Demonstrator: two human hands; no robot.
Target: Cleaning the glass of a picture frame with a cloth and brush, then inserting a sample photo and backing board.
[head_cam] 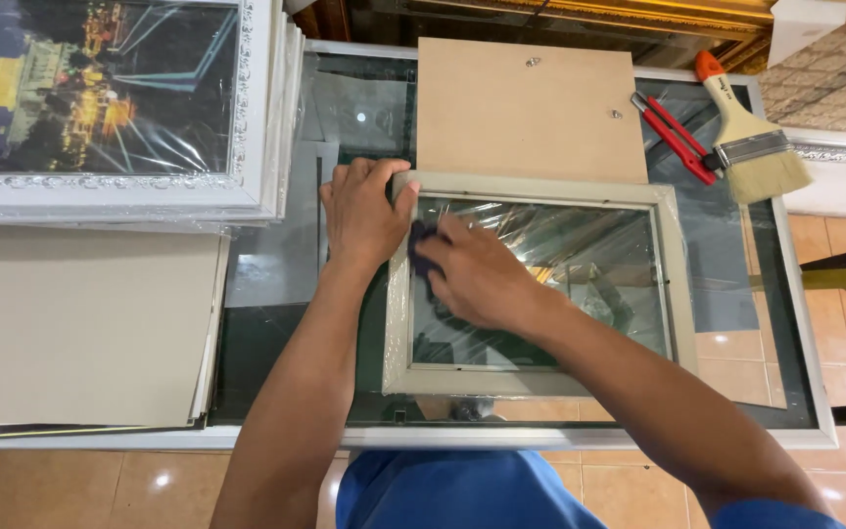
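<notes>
A pale grey picture frame [680, 294] with a glass pane lies flat on the glass table [795, 372]. My left hand [362, 211] grips the frame's top left corner, fingers curled over its edge. My right hand [477, 276] presses a small dark blue cloth [419, 247] against the glass near the same corner. Most of the cloth is hidden under my fingers.
A tan backing board [526, 108] lies just beyond the frame. A red cutter [673, 137] and a wide paintbrush [751, 137] rest at the back right. A white framed picture [110, 108] wrapped in plastic and grey boards [80, 323] fill the left side.
</notes>
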